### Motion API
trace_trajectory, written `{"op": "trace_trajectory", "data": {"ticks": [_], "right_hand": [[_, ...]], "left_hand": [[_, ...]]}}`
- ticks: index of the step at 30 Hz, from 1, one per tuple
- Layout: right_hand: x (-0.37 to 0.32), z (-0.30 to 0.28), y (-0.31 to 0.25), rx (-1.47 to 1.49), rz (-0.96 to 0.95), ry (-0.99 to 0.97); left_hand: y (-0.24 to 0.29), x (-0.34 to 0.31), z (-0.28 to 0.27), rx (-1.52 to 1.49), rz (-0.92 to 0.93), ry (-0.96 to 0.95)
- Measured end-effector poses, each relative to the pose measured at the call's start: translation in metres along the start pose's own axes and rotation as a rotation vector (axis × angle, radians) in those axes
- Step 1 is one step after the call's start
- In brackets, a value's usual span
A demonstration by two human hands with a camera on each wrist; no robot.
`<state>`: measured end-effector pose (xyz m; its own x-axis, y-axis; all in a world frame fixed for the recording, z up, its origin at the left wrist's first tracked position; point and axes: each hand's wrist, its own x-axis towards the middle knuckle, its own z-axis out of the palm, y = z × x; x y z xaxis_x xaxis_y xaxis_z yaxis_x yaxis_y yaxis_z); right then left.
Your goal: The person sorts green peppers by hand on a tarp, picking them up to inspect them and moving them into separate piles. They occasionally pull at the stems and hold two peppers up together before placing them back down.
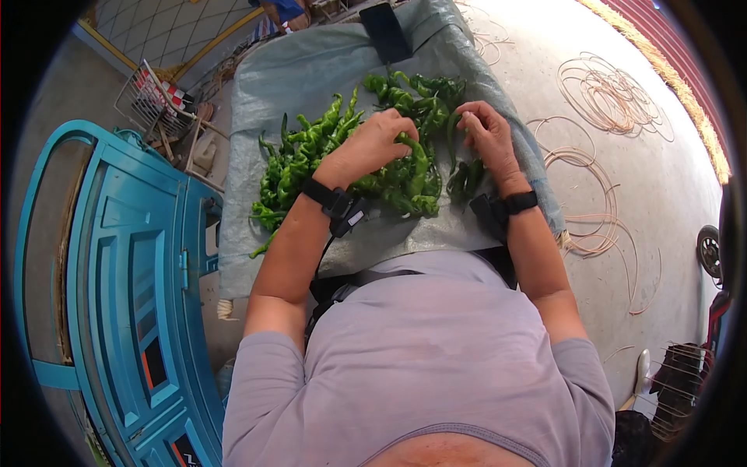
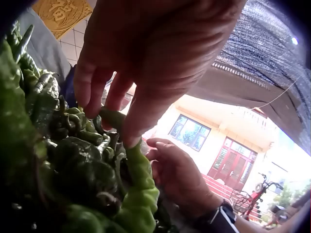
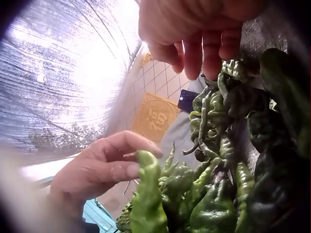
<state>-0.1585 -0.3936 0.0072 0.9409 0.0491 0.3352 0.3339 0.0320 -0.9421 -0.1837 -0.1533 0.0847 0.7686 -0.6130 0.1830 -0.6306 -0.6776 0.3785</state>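
My left hand pinches a long, wrinkled green pepper near one end, between thumb and fingers. The pepper's body hangs down over other peppers in the left wrist view. To the right is my right hand, its fingers loosely bent and nothing seen between them in the right wrist view. Below it lie a few darker green peppers. A broad pile of bright green peppers spreads on the left of the grey-green sheet, partly behind my left forearm.
A dark phone lies on the sheet's far edge. On the left stands a blue metal vehicle panel, with a wire basket beyond it. Coils of thin cord lie on the concrete floor at right.
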Motion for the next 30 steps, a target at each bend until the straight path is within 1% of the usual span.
{"op": "trace_trajectory", "data": {"ticks": [6,9,12,15,16,19,20,23,24,27,30], "right_hand": [[0.002,0.0,0.003,0.004,-0.002,0.039],[0.002,0.001,0.005,0.024,0.004,0.075],[0.001,0.001,-0.003,0.04,0.017,0.113],[-0.001,0.002,-0.002,0.05,0.0,0.104],[0.0,0.001,-0.001,0.043,0.001,0.09],[0.002,-0.001,0.002,0.021,0.005,0.047],[0.002,-0.002,0.004,0.011,0.007,0.033],[0.004,-0.002,0.009,0.035,0.0,0.011],[0.004,-0.001,0.008,0.033,0.006,0.007],[0.002,0.0,0.006,0.031,0.025,-0.002],[0.001,-0.002,0.01,0.026,0.044,-0.019]], "left_hand": [[0.01,0.013,0.003,-0.128,-0.097,0.312],[0.014,0.019,0.02,-0.233,-0.21,0.573],[0.007,0.015,0.034,-0.043,-0.093,0.528],[0.011,0.004,0.043,0.068,-0.092,0.176],[0.01,0.002,0.052,0.096,-0.155,0.064],[0.023,0.003,0.066,0.3,-0.127,0.148],[0.028,0.005,0.069,0.398,-0.115,0.101],[0.032,0.009,0.088,0.568,-0.065,0.022],[0.034,0.012,0.091,0.594,-0.077,0.021],[0.037,0.011,0.088,0.501,-0.171,0.059],[0.039,0.005,0.062,0.071,-0.369,0.298]]}}
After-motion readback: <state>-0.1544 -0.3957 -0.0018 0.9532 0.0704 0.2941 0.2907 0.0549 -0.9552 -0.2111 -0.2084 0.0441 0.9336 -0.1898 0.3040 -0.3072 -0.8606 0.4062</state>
